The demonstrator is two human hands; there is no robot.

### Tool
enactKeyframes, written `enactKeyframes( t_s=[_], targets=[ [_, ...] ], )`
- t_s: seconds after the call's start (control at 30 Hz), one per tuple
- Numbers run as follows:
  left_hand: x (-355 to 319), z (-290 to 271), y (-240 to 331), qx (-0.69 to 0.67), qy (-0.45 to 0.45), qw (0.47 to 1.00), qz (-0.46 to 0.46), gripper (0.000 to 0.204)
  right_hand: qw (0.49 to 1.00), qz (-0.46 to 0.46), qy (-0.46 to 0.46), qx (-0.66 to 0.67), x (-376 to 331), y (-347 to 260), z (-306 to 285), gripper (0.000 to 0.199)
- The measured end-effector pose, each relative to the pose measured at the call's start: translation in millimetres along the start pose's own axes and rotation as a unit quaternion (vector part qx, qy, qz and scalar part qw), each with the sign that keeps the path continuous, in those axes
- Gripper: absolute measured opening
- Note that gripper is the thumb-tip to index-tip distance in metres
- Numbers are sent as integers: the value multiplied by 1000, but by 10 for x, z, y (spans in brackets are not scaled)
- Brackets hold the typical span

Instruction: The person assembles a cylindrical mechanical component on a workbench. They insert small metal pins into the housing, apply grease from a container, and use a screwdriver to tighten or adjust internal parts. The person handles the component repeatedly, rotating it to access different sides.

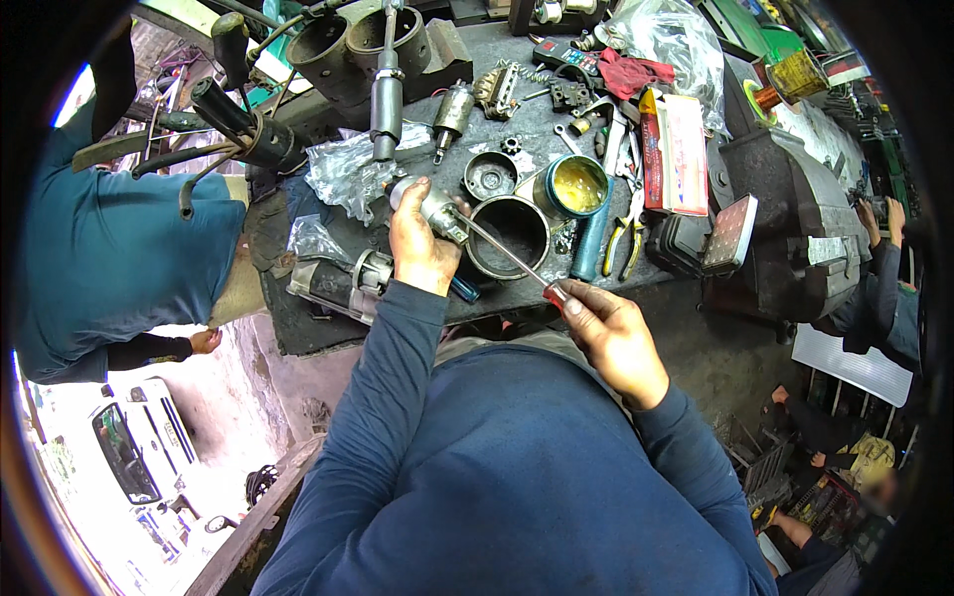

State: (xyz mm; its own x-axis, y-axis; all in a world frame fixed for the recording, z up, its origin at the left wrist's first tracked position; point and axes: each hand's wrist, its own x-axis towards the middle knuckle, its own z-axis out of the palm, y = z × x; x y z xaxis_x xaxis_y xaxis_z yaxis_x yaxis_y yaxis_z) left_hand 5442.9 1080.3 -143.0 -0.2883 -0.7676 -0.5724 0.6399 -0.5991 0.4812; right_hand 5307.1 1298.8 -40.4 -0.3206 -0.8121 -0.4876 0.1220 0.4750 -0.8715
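Observation:
My left hand (421,248) is closed around a silver cylindrical metal part (437,213), probably a starter solenoid, above the workbench. In my right hand (621,343) is a screwdriver (505,253) with a red handle. Its shaft slants up and left, and its tip reaches the metal part's end; exact contact is hard to see. Behind the shaft stands a dark open metal cylinder (480,266). A smaller round metal cap (490,174) and a tin of yellow grease (578,186) are just beyond it. Beside my left wrist lies a motor-like metal assembly (333,285).
Yellow-handled pliers (624,238), a teal tube-shaped tool (590,243) and a red-and-white box (676,154) lie on the right. Clear plastic bags (353,174), a small motor (454,114) and large metal cylinders (323,55) occupy the far left. A person in teal (129,248) stands at left.

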Motion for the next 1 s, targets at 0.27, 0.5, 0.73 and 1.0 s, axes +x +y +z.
enactKeyframes(
  t_s=[0.27,0.5,0.73,1.0],
  targets=[
    [27,-20,32,10,-1,1000,3,18,987,-75,24,-140,32,80,69,44],
    [51,-48,34,14,2,1000,8,20,970,-124,55,-200,41,79,116,45],
    [63,-62,46,11,6,1000,2,19,999,-19,-3,-34,81,7,76,42],
    [45,-39,49,-2,13,1000,-9,18,938,215,-57,268,82,-102,-1,37]
  ],
)
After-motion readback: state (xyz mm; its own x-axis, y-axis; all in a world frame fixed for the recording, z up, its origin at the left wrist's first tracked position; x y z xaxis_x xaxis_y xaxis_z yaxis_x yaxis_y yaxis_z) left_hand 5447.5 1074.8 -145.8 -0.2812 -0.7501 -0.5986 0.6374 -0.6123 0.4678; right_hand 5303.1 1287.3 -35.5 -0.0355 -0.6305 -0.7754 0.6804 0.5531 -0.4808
